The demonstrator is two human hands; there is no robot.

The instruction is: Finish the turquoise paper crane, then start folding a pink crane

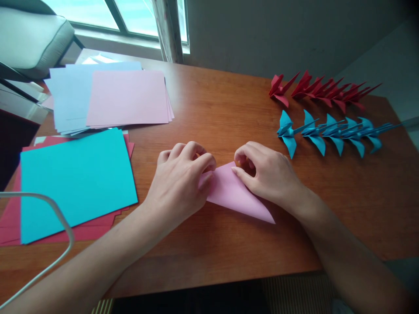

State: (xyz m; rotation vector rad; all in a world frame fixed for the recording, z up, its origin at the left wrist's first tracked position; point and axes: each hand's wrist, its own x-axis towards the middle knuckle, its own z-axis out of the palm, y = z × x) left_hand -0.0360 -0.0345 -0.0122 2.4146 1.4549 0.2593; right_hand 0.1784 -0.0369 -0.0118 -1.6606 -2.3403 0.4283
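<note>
A folded sheet of pink paper (234,189) lies at a slant over the wooden table, its pointed corner toward the lower right. My left hand (185,176) is closed on the paper's left end, thumb and fingers pinching it and hiding that end. At the top edge, my right hand (265,172) is closed too, its thumb and curled forefinger gripping the upper corner. The paper's middle shows between the two hands.
To the left lie stacks of turquoise paper (78,185), red paper (9,222), pale blue paper (70,96) and pink paper (129,98). Rows of red paper cranes (327,91) and blue paper cranes (330,131) stand at right. A white cable (62,213) crosses the lower left.
</note>
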